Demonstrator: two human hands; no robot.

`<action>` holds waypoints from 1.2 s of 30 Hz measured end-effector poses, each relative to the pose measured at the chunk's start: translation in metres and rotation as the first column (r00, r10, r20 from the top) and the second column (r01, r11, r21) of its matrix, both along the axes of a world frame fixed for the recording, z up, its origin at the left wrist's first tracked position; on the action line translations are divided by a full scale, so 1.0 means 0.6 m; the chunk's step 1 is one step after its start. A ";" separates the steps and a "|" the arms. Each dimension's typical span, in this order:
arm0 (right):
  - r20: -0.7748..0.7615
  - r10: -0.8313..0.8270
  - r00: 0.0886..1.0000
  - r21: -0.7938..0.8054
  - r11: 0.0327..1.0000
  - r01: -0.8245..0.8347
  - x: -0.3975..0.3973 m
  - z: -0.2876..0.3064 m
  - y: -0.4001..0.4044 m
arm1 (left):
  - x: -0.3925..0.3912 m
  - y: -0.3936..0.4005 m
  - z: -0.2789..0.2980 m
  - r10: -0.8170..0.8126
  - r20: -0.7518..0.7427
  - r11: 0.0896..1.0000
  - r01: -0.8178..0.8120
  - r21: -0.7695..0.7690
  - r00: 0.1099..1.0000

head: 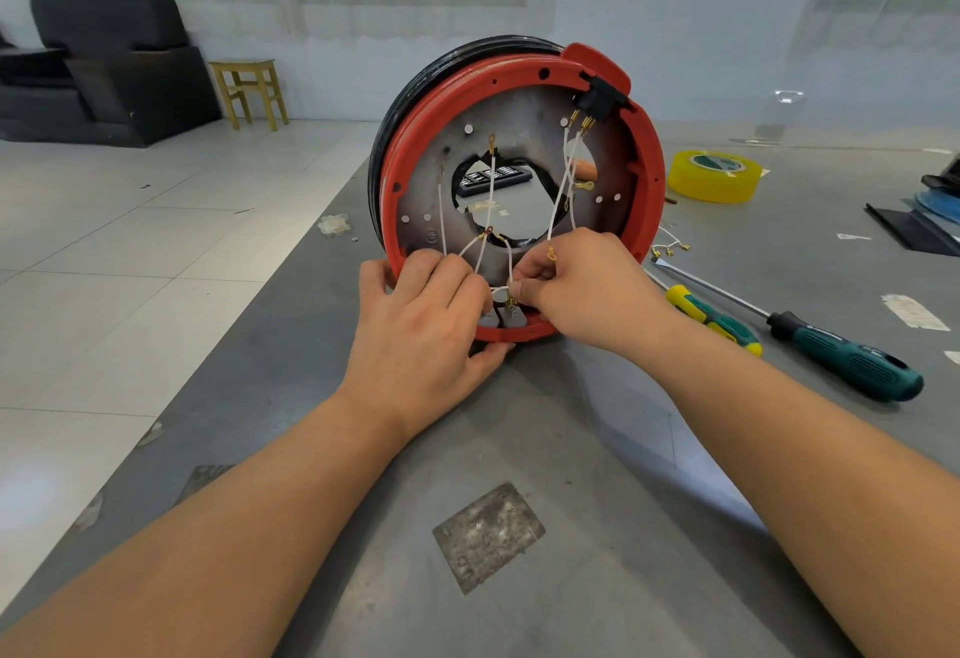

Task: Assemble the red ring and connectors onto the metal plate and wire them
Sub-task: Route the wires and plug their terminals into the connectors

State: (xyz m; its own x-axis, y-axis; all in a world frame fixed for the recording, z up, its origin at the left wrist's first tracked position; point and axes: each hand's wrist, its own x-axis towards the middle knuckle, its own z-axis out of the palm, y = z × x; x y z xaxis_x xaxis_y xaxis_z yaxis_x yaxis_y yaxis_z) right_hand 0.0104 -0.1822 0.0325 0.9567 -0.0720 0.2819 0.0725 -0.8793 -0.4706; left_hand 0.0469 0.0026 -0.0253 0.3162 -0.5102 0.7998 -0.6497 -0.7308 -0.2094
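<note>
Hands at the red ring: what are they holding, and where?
Right hand pinches a white wire near its brass terminal. Left hand grips the red ring at its bottom edge.

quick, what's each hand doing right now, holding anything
Left hand: grips the bottom rim of the round red plastic ring, steadying it.
Right hand: fingers pinch a thin white wire at the ring's bottom.

Both hands, left [421, 325] and right [582, 288], meet with fingers curled, pinching.
</note>
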 end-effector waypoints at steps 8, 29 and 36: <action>-0.005 -0.008 1.000 0.005 1.000 0.008 0.001 -0.001 0.000 | 0.002 -0.002 -0.003 -0.002 0.018 1.000 0.002 -0.010 1.000; 0.015 0.066 0.998 -0.234 0.970 -0.061 -0.001 0.004 0.002 | 0.008 0.000 -0.009 -0.007 0.006 0.999 0.008 -0.047 1.000; 0.060 0.100 0.993 -0.257 0.963 -0.082 -0.013 0.000 0.004 | 0.010 0.005 -0.010 -0.031 -0.023 0.999 0.030 -0.045 0.999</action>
